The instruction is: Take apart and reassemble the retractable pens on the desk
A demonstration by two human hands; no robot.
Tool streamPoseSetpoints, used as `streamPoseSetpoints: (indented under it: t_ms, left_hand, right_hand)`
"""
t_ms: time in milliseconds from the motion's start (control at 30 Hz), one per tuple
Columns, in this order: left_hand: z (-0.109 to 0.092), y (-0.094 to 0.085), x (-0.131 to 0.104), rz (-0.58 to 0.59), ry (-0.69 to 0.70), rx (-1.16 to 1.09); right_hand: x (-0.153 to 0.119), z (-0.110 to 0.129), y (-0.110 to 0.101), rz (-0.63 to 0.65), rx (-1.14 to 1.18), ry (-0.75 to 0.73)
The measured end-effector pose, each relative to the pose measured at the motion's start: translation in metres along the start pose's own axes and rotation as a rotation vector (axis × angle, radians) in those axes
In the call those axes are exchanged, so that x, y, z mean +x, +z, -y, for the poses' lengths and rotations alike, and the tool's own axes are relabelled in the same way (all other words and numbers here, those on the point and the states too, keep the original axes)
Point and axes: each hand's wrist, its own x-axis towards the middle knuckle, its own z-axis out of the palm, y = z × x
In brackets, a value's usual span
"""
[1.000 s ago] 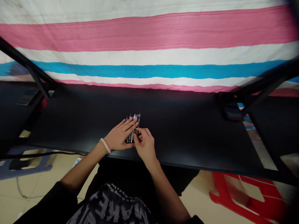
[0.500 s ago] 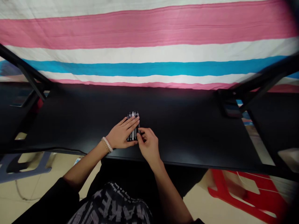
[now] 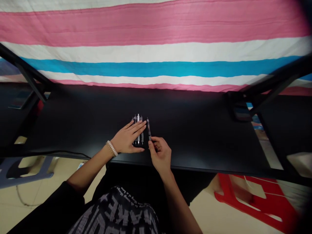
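a person in a black t-shirt (image 3: 122, 214) with pale lettering works with both bare hands over a dark tabletop (image 3: 200, 130). the left hand (image 3: 128, 138) lies flat, fingers extended and slanting toward the upper right, across a row of click pens (image 3: 138, 140) set side by side near the tabletop's front edge. the far ends of the row poke out beyond the fingers, one of them with a white top, and the near ends show between the fingers and the outstretched thumb. the right hand (image 3: 161, 154), curled narrow, pinches the near end of a single dark pen (image 3: 149, 128) between thumb and fingers. that pen lies just right of the row, a slim gap between them, its far end beside the left fingertips; whether they touch it cannot be told. a pale coiled bracelet (image 3: 112, 148) circles the left wrist. behind the tabletop hangs a striped cloth (image 3: 156, 32) in pink, white and blue, with dark slanting supports at either side. below, a red plastic stool (image 3: 229, 195) stands on the pale floor (image 3: 204, 211) at right and a grey-blue stool (image 3: 44, 172) at left, where a black cable (image 3: 70, 151) runs along the front edge.
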Motion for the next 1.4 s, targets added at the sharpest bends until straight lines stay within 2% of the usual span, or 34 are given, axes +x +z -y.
streamPoseSetpoints:
  t_ms: [233,767,1000,1100,1200,1267,1300,1400]
  left_hand:
    - [-0.001,0.000,0.002,-0.008,-0.020,-0.003]
    - [0.003,-0.002,0.002,0.031,0.036,-0.014]
    - [0.001,-0.003,-0.008,-0.018,0.021,-0.068]
    - [-0.010,-0.003,-0.017,-0.147,-0.070,-0.229]
    - [-0.029,-0.004,-0.023,-0.395,-0.261,-0.563]
    - [-0.044,-0.005,-0.023,-0.601,-0.394,-0.917]
    - [-0.051,-0.006,-0.021,-0.663,-0.451,-1.086]
    - [-0.065,-0.012,-0.014,-0.747,-0.603,-1.445]
  right_hand:
    - [0.000,-0.002,0.002,0.002,0.000,-0.030]
    - [0.002,0.001,0.001,0.006,0.023,-0.063]
    - [0.001,0.000,0.003,0.002,0.048,-0.028]
    - [0.000,0.000,0.001,-0.009,0.102,0.028]
    - [-0.005,0.004,-0.003,0.008,0.209,0.050]
    - [-0.012,0.009,-0.005,0.089,0.291,0.028]
    - [-0.017,0.012,-0.006,0.147,0.331,0.016]
    - [-0.032,0.020,-0.004,0.269,0.470,0.044]
